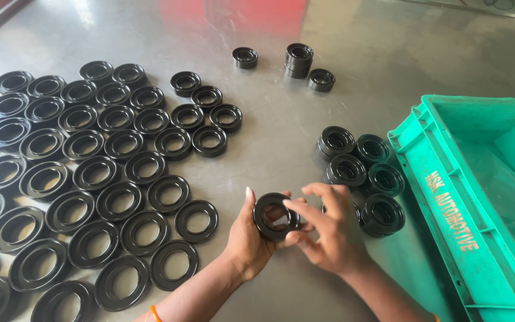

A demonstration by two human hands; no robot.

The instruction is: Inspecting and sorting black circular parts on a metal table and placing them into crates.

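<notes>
Both hands around black ring

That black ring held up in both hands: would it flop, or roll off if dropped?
The black ring keeps its round shape between the left hand and right hand, so it is probably stiff. Being round, it might roll on edge; its glossy surface may be slippery.

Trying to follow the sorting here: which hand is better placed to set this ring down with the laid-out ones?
Probably the left hand. It grips the black ring from the side facing the rows of laid-out rings; the right hand sits toward the green crate and the stacked rings.
</notes>
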